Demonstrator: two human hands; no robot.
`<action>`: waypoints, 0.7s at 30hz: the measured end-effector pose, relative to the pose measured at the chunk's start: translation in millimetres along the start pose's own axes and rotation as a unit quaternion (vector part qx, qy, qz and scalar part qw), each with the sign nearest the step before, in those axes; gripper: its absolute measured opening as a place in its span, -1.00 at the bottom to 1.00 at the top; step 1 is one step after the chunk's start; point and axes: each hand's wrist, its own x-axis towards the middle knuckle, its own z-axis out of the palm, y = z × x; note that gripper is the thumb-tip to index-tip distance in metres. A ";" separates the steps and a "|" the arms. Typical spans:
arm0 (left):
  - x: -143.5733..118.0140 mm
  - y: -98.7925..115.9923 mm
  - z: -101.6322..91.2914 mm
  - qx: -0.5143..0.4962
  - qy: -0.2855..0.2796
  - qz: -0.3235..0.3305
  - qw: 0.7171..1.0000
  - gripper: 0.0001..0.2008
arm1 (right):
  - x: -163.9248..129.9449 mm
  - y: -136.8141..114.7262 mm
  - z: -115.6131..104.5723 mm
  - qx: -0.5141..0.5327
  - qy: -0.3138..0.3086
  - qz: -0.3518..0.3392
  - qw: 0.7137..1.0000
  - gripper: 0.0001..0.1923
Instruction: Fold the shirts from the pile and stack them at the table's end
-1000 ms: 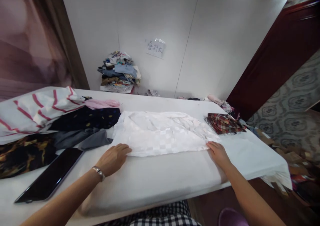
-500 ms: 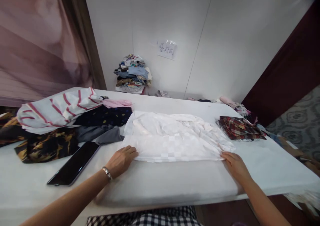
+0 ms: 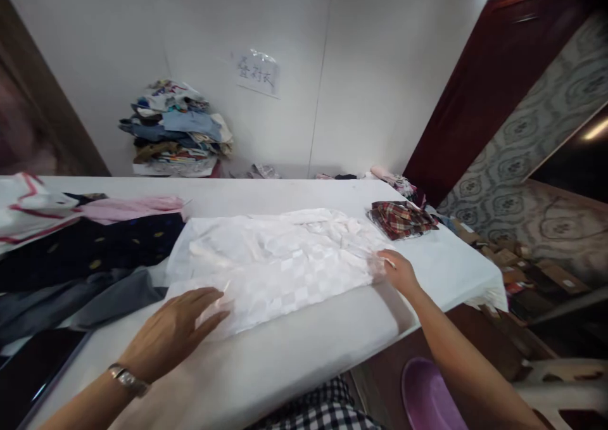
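Observation:
A thin white shirt (image 3: 285,265) with a tone-on-tone check lies folded into a long flat shape on the white table. At its left front corner is my left hand (image 3: 171,332), thumb and fingers apart, the fingertips over the cloth. A metal bracelet circles that wrist. My right hand (image 3: 401,275) pinches the shirt's right end, the fingers closed on the edge. Wrinkled layers, which look like sleeves, lie along the shirt's back and right part.
Dark, grey, pink and striped clothes (image 3: 90,246) lie at left, with a black phone (image 3: 40,373) in front. A red plaid shirt (image 3: 401,219) rests back right. Stacked clothes (image 3: 175,132) stand by the wall. A purple basin (image 3: 430,395) is below the table's front edge (image 3: 332,360).
The view has swung right. My left hand has loosened from the front left corner and its fingers have spread. My right hand still holds the right end; the shirt's front edge now slants.

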 end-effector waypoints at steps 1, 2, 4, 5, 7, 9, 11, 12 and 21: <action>8.7 1.0 5.2 -0.003 0.008 0.012 1.000 -0.48 | 10.4 -5.7 3.5 0.001 -0.003 0.004 1.000 -0.64; 16.9 2.0 11.7 -0.005 0.014 0.029 0.999 -0.47 | 21.4 -11.7 8.0 -0.001 -0.013 0.011 1.000 -0.65; 29.5 3.2 28.4 0.003 0.018 0.060 0.998 -0.43 | 44.0 -24.0 19.5 -0.014 -0.048 0.032 0.998 -0.66; 33.2 3.0 37.6 0.013 0.016 0.069 0.997 -0.42 | 54.7 -29.7 26.2 -0.023 -0.067 0.042 0.997 -0.65; 35.3 0.3 55.5 0.037 0.009 0.076 0.996 -0.40 | 72.8 -38.6 40.5 -0.042 -0.101 0.044 0.993 -0.63; 32.6 -4.0 69.0 0.053 0.006 0.079 0.995 -0.41 | 84.8 -43.3 54.4 -0.062 -0.132 0.023 0.989 -0.62; 28.6 -8.0 76.2 0.063 0.009 0.086 0.994 -0.41 | 90.3 -43.1 65.8 -0.092 -0.175 0.003 0.980 -0.62; 27.0 -9.1 77.6 0.067 0.010 0.090 0.994 -0.41 | 91.2 -41.5 70.0 -0.111 -0.198 0.002 0.974 -0.62; 23.5 0.3 66.2 0.055 -0.017 0.071 0.996 -0.44 | 137.2 -50.9 89.3 -0.148 -0.195 -0.016 0.969 -0.64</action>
